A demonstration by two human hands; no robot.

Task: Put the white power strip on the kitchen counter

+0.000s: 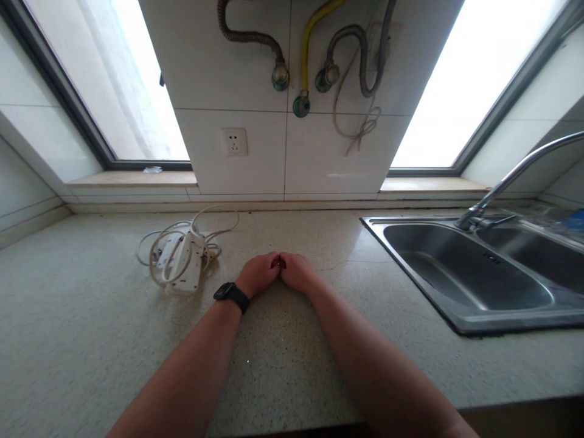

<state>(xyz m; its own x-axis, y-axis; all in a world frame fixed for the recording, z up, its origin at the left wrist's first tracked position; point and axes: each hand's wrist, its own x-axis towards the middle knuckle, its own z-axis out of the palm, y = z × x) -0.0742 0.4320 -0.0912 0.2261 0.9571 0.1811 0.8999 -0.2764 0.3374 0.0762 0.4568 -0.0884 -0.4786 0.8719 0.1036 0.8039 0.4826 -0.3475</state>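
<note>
My left hand [259, 271] is curled into a fist on the speckled stone counter [283, 359], with a black smartwatch [232, 294] on its wrist. Against it rests my right hand [296, 271], closed in the same way. The two fists touch at the thumbs and knuckles, and no object shows in either. Left of my left hand lies a white power strip [188, 267], with its cable [166, 283] looped loosely over and around it.
A steel double sink [456, 322] with a curved faucet [524, 164] is set into the counter on the right. Behind, the tiled wall carries a socket [235, 142], a yellow hose [306, 55], two corrugated hoses and a hanging tied cord [365, 126]. Windows flank it.
</note>
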